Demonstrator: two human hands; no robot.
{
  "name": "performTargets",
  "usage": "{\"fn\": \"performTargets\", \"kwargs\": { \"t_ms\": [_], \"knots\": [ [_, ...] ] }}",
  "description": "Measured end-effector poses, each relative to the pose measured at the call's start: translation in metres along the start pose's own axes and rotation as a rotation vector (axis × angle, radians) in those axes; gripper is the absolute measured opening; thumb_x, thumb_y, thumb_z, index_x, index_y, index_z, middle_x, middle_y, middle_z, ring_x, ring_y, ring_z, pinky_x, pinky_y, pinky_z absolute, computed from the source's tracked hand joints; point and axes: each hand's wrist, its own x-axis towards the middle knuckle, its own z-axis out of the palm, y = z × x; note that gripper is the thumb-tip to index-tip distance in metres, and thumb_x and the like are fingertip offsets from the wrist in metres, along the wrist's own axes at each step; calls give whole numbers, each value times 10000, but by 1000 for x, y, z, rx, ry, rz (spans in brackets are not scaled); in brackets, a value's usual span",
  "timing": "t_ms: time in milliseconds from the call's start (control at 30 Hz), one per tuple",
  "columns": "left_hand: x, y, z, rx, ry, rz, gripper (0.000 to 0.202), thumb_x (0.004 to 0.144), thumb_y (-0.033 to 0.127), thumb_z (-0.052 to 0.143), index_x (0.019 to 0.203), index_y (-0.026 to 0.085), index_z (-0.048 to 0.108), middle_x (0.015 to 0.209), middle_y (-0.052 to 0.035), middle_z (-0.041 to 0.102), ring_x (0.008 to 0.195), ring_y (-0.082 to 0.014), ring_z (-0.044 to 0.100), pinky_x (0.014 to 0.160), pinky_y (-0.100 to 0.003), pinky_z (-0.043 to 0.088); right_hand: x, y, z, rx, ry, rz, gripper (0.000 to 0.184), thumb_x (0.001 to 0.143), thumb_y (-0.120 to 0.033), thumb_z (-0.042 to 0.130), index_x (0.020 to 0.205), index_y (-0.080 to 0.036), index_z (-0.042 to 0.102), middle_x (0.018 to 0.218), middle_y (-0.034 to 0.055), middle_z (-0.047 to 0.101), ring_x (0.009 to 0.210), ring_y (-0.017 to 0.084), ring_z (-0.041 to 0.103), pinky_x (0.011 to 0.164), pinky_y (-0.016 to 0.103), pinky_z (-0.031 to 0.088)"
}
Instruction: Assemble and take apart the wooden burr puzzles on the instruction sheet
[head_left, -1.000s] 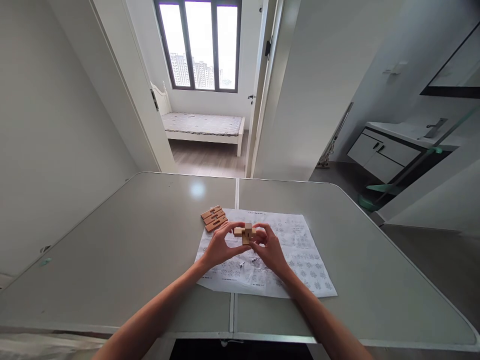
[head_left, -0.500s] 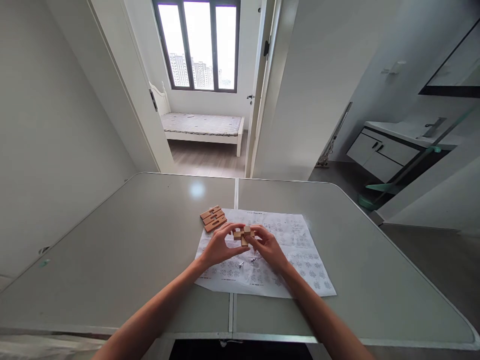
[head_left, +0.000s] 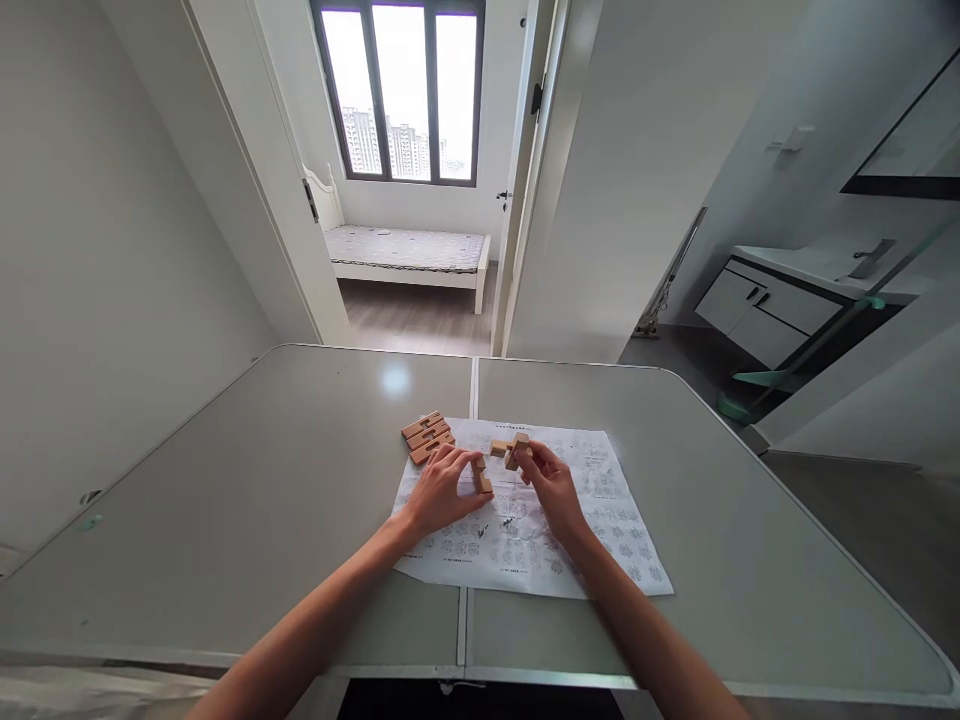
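Observation:
My left hand [head_left: 441,490] is closed, with a notched wooden puzzle piece [head_left: 481,477] pinched between thumb and fingers. In my right hand [head_left: 551,486] are joined wooden puzzle pieces [head_left: 516,452], gripped at their right side, with one bar sticking out to the left. A small gap separates what the two hands hold. Beneath both hands lies a creased instruction sheet [head_left: 600,500] printed with rows of small diagrams. Several more notched wooden pieces [head_left: 427,437] lie side by side at the sheet's upper left corner.
The sheet rests on a large pale table [head_left: 262,500] with a seam [head_left: 465,620] down its middle. Two small dark marks or bits [head_left: 483,531] show on the paper near my left hand. Past the table, a doorway opens onto a bed [head_left: 409,250].
My hands have moved apart. The wooden pieces, formerly together between both hands, are now split: one piece stays in my left hand, the others have gone right and up with my right.

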Motion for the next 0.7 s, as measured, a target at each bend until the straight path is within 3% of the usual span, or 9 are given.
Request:
{"fn": "performTargets", "kwargs": {
  "t_ms": [367, 700],
  "knots": [
    [0, -1, -3, 77, -6, 9, 594, 741, 201, 723, 1317, 254, 584, 1264, -77, 675, 1248, -319, 535, 1088, -512, 467, -1, 1, 1, -21, -38, 15, 434, 875, -570, 704, 1121, -213, 724, 910, 57, 699, 731, 180, 569, 645, 307, 474],
    [-1, -11, 2, 149, 87, -34, 623, 736, -14, 522, 1296, 247, 596, 1410, -80, 586, 1382, -311, 442, 1175, -532, 386, -1, 3, 2, -17, -50, 35, 433, 860, -580, 712, 1091, -214, 736, 847, 35, 666, 653, 151, 507, 616, 295, 441]
  ]
}}
